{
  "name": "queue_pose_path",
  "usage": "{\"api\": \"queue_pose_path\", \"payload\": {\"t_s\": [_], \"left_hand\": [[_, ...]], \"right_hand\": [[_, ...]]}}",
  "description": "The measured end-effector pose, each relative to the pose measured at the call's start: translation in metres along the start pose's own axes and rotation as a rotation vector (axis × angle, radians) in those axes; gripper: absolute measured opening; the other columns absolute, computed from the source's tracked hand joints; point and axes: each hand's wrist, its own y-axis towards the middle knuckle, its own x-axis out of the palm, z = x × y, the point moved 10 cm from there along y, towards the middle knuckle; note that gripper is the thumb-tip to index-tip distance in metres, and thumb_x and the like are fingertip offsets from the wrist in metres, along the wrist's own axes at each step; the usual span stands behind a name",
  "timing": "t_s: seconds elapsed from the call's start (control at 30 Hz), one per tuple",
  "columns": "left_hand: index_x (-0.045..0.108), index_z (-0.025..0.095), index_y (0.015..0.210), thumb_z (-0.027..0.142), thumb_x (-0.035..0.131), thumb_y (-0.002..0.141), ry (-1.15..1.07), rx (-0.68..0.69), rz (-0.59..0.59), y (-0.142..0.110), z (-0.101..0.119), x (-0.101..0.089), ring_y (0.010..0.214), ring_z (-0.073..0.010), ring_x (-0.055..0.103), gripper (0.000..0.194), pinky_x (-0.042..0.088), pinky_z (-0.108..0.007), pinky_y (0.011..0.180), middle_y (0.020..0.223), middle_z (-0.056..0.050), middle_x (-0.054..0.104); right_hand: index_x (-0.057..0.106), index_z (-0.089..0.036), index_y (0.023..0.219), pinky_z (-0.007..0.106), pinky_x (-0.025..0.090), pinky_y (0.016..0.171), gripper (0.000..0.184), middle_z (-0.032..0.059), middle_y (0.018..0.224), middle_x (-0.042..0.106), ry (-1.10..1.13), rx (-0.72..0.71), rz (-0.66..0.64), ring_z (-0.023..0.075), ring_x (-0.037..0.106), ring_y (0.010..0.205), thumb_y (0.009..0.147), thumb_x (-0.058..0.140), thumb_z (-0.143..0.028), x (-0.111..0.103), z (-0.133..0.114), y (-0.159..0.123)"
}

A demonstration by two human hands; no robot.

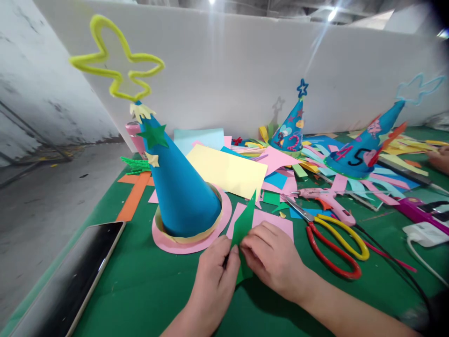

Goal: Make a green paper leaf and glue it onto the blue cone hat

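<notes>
A piece of green paper (244, 223) stands up between my hands at the front of the table, its pointed end upward. My left hand (218, 274) pinches its left edge between thumb and fingers. On the other side, my right hand (271, 257) has its fingertips closed on the same paper. Left of my hands stands a blue paper cone hat (185, 192) with a pink brim (168, 243), green and cream stars on its side, and a yellow pipe-cleaner shape (115, 77) on top. Pink paper (277, 223) lies just beyond my fingers.
Red-and-yellow-handled scissors (333, 238) and a pink glue gun (329, 201) lie right of my hands. A phone (70, 276) rests at the left edge. Two decorated cone hats (289, 128) stand behind among paper scraps. Another person's hand (440, 158) shows at far right.
</notes>
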Motion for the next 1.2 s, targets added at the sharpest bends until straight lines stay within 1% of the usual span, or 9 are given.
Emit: {"api": "queue_pose_path", "payload": {"t_s": [0.13,0.23,0.37,0.47,0.63,0.73,0.87,1.07,1.2], "left_hand": [[0.034,0.021,0.062,0.023,0.037,0.085,-0.018,-0.037,-0.028,-0.002,-0.005,0.003,0.054,-0.012,0.037,0.024,0.032,-0.023,0.05,0.059,0.003,0.037],[0.031,0.021,0.061,0.026,0.038,0.085,-0.045,-0.091,-0.043,-0.002,-0.011,0.005,0.058,-0.0136,0.041,0.025,0.034,-0.025,0.053,0.06,0.003,0.037],[0.031,0.022,0.061,0.028,0.037,0.086,-0.057,-0.114,-0.027,-0.002,-0.014,0.004,0.058,-0.0139,0.042,0.026,0.035,-0.025,0.053,0.06,0.002,0.038],[0.036,0.02,0.062,0.026,0.037,0.087,-0.001,-0.058,0.016,-0.002,-0.009,0.0,0.054,-0.0128,0.039,0.025,0.034,-0.024,0.05,0.059,0.002,0.039],[0.037,0.019,0.06,0.015,0.038,0.085,0.181,0.143,0.117,-0.003,0.014,-0.006,0.05,-0.0109,0.041,0.025,0.034,-0.021,0.047,0.056,0.002,0.041],[0.037,0.019,0.062,0.01,0.038,0.084,0.227,0.23,0.123,-0.005,0.024,-0.004,0.051,-0.0104,0.042,0.024,0.035,-0.02,0.048,0.057,0.002,0.043],[0.038,0.019,0.064,0.007,0.039,0.083,0.2,0.27,0.103,-0.005,0.028,-0.003,0.053,-0.0099,0.043,0.023,0.036,-0.019,0.05,0.059,0.002,0.043],[0.035,0.019,0.062,0.008,0.039,0.083,0.143,0.26,0.052,-0.002,0.025,-0.003,0.053,-0.0099,0.041,0.024,0.034,-0.02,0.05,0.059,0.003,0.039],[0.039,0.019,0.063,0.014,0.038,0.086,0.049,0.131,0.012,0.0,0.01,-0.002,0.054,-0.0112,0.04,0.024,0.033,-0.022,0.051,0.06,0.002,0.041]], "right_hand": [[0.056,-0.014,0.073,0.029,0.037,0.057,0.018,0.0056,0.068,0.054,0.005,0.007,0.008,0.0166,0.044,0.065,0.086,0.044,-0.015,0.001,0.001,0.001],[0.055,-0.015,0.073,0.03,0.038,0.057,0.016,0.0057,0.068,0.054,0.01,0.012,0.02,0.017,0.045,0.066,0.085,0.044,-0.015,0.001,0.003,0.002],[0.057,-0.015,0.078,0.03,0.039,0.061,0.014,0.006,0.073,0.057,0.06,0.025,0.019,0.0169,0.048,0.068,0.086,0.045,-0.016,0.0,0.007,0.001],[0.059,-0.015,0.083,0.03,0.04,0.062,0.014,0.0062,0.075,0.059,0.067,0.04,0.018,0.017,0.049,0.069,0.088,0.045,-0.017,-0.001,0.007,0.001],[0.059,-0.014,0.078,0.031,0.037,0.058,0.019,0.0069,0.07,0.056,-0.012,0.053,-0.015,0.0182,0.045,0.067,0.087,0.043,-0.016,0.003,0.004,0.0],[0.058,-0.013,0.075,0.031,0.035,0.056,0.021,0.0074,0.069,0.054,-0.032,0.029,-0.024,0.0186,0.043,0.065,0.086,0.041,-0.014,0.005,0.001,-0.001],[0.057,-0.013,0.072,0.031,0.035,0.056,0.02,0.0072,0.069,0.053,-0.013,-0.018,-0.007,0.0182,0.041,0.065,0.085,0.042,-0.012,0.005,-0.001,-0.001],[0.056,-0.014,0.072,0.031,0.037,0.057,0.017,0.007,0.07,0.053,0.026,-0.003,0.031,0.0182,0.041,0.067,0.083,0.044,-0.013,0.002,0.003,0.0],[0.054,-0.015,0.068,0.031,0.037,0.055,0.017,0.0061,0.067,0.053,0.016,0.015,0.044,0.0176,0.042,0.065,0.082,0.045,-0.013,0.003,0.005,0.004]]}}
